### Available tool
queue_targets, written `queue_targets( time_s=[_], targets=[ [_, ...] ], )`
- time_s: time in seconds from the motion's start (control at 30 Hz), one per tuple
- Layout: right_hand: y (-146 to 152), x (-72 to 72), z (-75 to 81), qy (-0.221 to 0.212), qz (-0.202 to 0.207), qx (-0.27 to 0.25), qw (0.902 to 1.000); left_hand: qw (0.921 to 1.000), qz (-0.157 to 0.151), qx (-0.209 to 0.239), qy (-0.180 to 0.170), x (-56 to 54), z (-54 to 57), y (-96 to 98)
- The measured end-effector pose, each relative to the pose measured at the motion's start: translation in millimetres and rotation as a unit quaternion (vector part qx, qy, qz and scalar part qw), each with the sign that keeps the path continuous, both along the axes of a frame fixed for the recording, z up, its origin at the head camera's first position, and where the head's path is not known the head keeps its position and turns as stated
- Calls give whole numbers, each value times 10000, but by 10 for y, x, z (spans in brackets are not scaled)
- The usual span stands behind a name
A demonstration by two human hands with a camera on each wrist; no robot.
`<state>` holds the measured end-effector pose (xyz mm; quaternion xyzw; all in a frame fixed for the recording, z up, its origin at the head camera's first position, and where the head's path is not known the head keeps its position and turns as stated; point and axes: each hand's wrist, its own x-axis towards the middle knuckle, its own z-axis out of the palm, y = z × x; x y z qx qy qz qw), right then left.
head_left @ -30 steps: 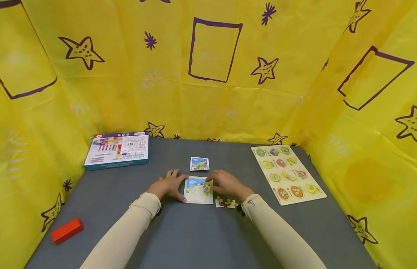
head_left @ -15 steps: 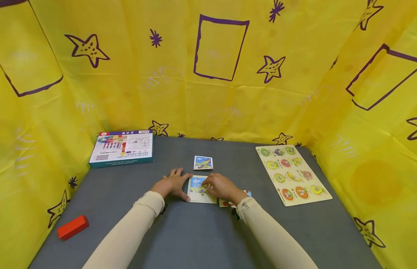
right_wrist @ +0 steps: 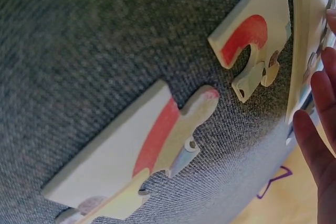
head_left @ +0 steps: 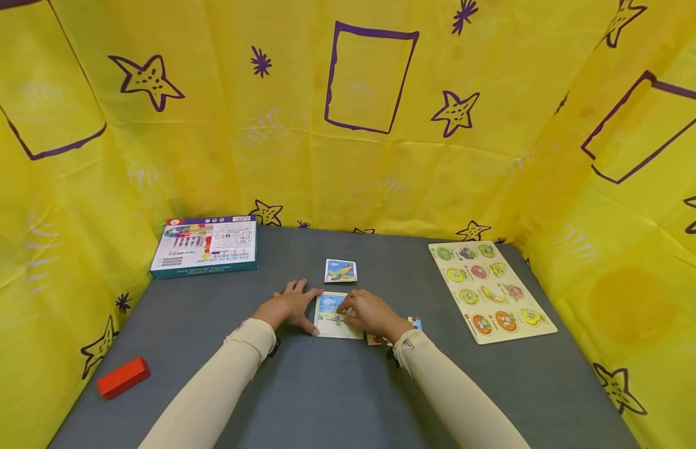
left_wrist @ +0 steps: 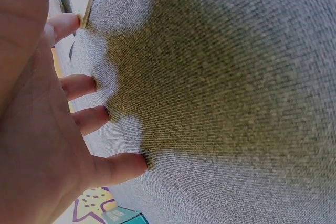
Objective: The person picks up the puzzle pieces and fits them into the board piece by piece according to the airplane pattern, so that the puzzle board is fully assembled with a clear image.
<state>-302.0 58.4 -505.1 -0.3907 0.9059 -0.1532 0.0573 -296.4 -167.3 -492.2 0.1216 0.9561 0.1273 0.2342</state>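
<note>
A square puzzle board (head_left: 339, 332) lies in front of me, its upper part showing a blue-sky picture. My left hand (head_left: 289, 307) is spread beside it, with thumb and index finger at its left edge; in the left wrist view the other fingertips rest on the grey cloth. Over the right half of the board, my right hand (head_left: 370, 313) pinches a jigsaw piece (head_left: 338, 320), mostly hidden by the fingers. Close to the right forearm lie loose jigsaw pieces, one with a red stripe (right_wrist: 157, 140) and another with a red curve (right_wrist: 247, 38).
A small picture card (head_left: 340, 271) stands just behind the board. At the back left lies a boxed toy set (head_left: 204, 246), and a red block (head_left: 123, 377) sits at front left. On the right is a fruit puzzle board (head_left: 491, 293). Yellow curtains (head_left: 258, 156) surround the table.
My right hand has moved left and inward over the board with the jigsaw piece, then stayed nearly still. My left hand has kept its place at the edge. The head view has shifted slightly.
</note>
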Motion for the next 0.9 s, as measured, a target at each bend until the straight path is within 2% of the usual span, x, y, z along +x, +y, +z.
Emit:
queue_targets(
  time_s=[0.27,0.53,0.7,0.9],
  targets=[
    [-8,-3,-24,99,-7,49,9999,10000,21,-7,-13,1,11,11],
    [58,32,-28,187,-19,-48,9998,10000,-52,72,25,-4,-28,49],
    [247,15,-17,179,-185,-108,9996,9998,-90,152,100,-9,-39,46],
    [651,-21,-20,151,-685,-61,9975,9997,-87,196,107,-9,-16,-11]
  ],
)
